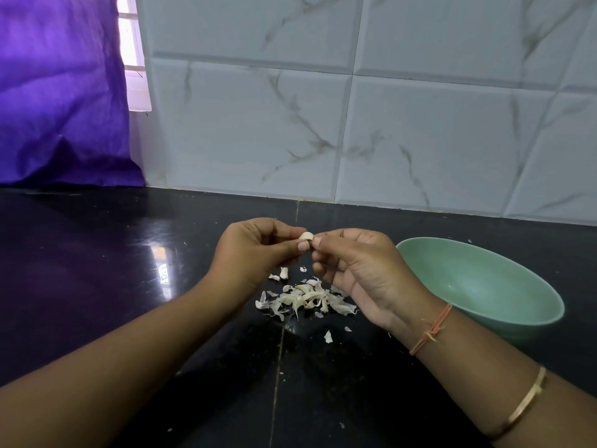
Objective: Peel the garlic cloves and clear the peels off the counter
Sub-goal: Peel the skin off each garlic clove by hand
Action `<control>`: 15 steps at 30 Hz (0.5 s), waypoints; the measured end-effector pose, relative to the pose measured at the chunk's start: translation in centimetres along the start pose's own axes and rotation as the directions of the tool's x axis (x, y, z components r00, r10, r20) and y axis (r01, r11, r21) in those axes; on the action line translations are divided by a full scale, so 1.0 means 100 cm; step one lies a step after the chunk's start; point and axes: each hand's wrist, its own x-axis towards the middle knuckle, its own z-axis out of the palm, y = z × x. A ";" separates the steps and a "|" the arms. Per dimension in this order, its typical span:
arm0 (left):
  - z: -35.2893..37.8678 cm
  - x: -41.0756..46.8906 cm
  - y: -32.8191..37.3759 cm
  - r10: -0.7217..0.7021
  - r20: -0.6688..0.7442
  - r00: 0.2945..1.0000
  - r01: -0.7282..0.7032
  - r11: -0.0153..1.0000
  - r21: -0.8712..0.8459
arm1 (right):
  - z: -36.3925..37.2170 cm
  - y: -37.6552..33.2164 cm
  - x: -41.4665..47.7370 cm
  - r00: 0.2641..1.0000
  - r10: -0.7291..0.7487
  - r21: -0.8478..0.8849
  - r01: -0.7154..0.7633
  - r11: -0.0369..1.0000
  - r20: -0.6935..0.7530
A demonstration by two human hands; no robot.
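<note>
A small pale garlic clove (306, 236) is held above the black counter (97, 270), between both my hands. My left hand (255, 250) pinches it with thumb and fingers from the left. My right hand (352, 266) pinches its right end with thumb and fingertip. Below the hands lies a pile of dry white garlic peels (307, 299), with a few loose scraps (328, 336) scattered nearer to me.
A pale green bowl (484, 286) stands on the counter just right of my right hand; its visible inside looks empty. A marble-tiled wall (355, 124) runs along the back. A purple curtain (61, 92) hangs at the far left.
</note>
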 end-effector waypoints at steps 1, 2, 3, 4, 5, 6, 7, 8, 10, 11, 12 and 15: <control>0.000 0.000 0.001 0.014 0.002 1.000 -0.014 1.000 0.024 | -0.001 -0.001 0.000 1.000 -0.001 -0.002 0.001 1.000 0.014; 0.000 0.000 0.002 0.025 0.006 1.000 -0.025 0.999 0.041 | -0.002 -0.002 0.000 1.000 -0.008 -0.010 0.008 1.000 0.026; 0.000 0.000 0.003 0.033 0.010 0.999 -0.033 0.998 0.054 | -0.003 -0.003 0.000 0.999 -0.020 -0.026 0.021 0.999 0.034; 0.000 -0.001 0.004 0.042 0.010 0.999 -0.043 0.997 0.069 | -0.003 -0.003 -0.001 0.999 -0.032 -0.048 0.034 0.998 0.037; 0.000 -0.001 0.004 0.056 0.009 0.998 -0.056 0.994 0.092 | -0.003 -0.004 -0.001 0.998 -0.043 -0.073 0.046 0.996 0.036; 0.000 -0.001 0.005 0.073 0.005 0.997 -0.073 0.990 0.120 | -0.003 -0.004 -0.001 0.998 -0.053 -0.097 0.056 0.994 0.030; 0.001 -0.001 0.005 0.087 0.002 0.996 -0.087 0.986 0.145 | -0.002 -0.003 0.000 0.998 -0.063 -0.121 0.065 0.991 0.019; 0.001 -0.002 0.005 0.097 -0.001 0.995 -0.095 0.982 0.163 | -0.001 -0.002 0.000 0.997 -0.074 -0.142 0.074 0.987 0.007; 0.001 -0.002 0.004 0.105 0.000 0.994 -0.103 0.978 0.180 | 0.000 -0.002 -0.001 0.996 -0.086 -0.163 0.083 0.983 -0.013; 0.002 -0.002 0.004 0.103 0.002 0.995 -0.102 0.979 0.177 | 0.000 -0.002 -0.001 0.996 -0.087 -0.163 0.084 0.983 -0.017; 0.002 -0.002 0.004 0.099 0.003 0.995 -0.098 0.981 0.170 | 0.000 -0.002 -0.001 0.996 -0.089 -0.161 0.085 0.983 -0.018; 0.002 -0.002 0.003 0.061 0.014 0.998 -0.062 0.991 0.120 | 0.000 -0.003 -0.002 0.995 -0.097 -0.152 0.093 0.984 -0.013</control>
